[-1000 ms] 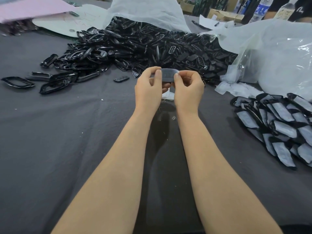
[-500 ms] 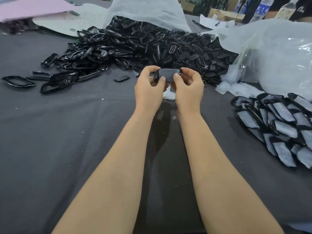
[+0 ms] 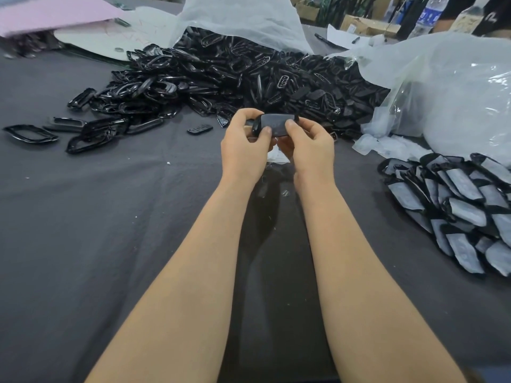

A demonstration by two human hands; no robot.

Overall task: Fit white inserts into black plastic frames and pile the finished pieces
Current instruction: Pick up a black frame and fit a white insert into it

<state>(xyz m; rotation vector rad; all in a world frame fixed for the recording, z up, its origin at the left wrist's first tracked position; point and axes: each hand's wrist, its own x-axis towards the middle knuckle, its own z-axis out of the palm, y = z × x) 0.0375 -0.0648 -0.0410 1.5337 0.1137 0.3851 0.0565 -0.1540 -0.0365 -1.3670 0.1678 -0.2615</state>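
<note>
Flipped since a second ago, from pale face to dark face toward the camera, and lowered a touch: the held piece [image 3: 277,123]. At far left, loose black frames [image 3: 30,133] strewn on the grey cloth [image 3: 110,217], then the big heap of frames [image 3: 235,76] farther back. Gripped at its left end by the left hand [image 3: 244,150], thumb pressed on top; pinched at its right end by the right hand [image 3: 311,150], thumb likewise on the face. Probably the pressing-home step, seating an insert in its frame; cannot tell from here whether fully in. Next, likely: squeeze evenly along the edges, check the fit, then carry right to the finished pile [image 3: 456,205], nearer than the clear bag [image 3: 456,92].
</note>
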